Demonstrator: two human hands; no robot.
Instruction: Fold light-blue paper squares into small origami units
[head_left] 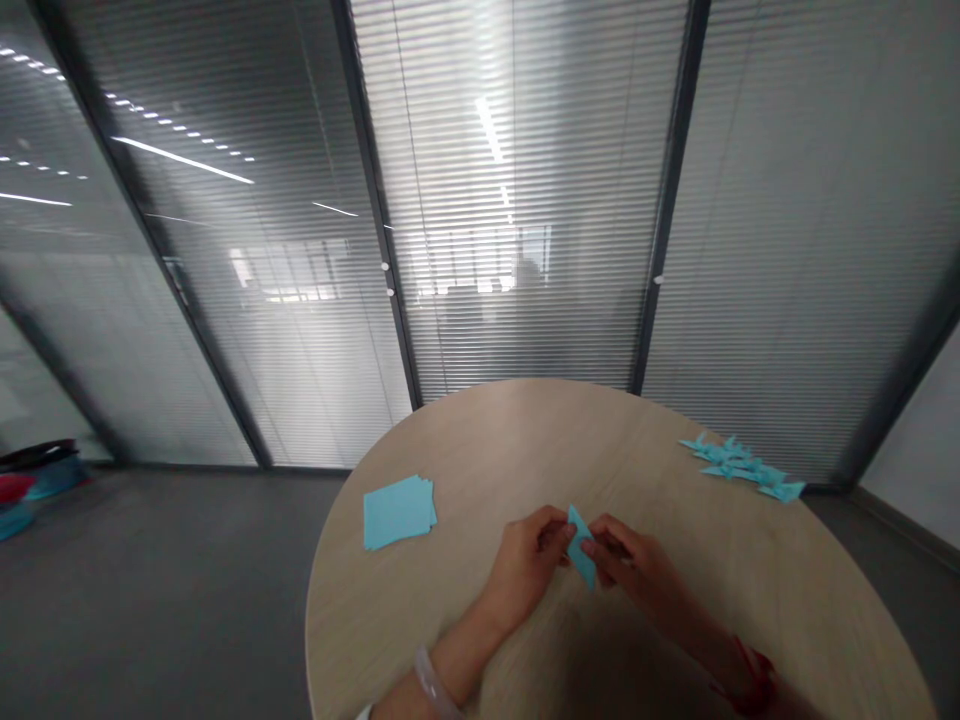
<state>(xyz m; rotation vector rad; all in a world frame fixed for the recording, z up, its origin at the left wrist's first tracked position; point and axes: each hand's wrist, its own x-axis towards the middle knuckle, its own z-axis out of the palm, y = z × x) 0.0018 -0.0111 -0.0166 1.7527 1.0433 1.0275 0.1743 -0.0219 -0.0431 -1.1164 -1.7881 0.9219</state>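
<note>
A small folded piece of light blue paper is held between both hands over the round table. My left hand pinches its left edge between thumb and fingers. On the other side, my right hand grips its right edge the same way. The paper is narrow and pointed at its upper and lower ends, tilted slightly. Fingertips cover part of both edges, so the inner folds cannot be made out.
The round wooden table fills the lower middle. A stack of flat blue paper sheets lies at its left. Several folded blue paper pieces sit along the right edge. Behind stands a glass partition with blinds.
</note>
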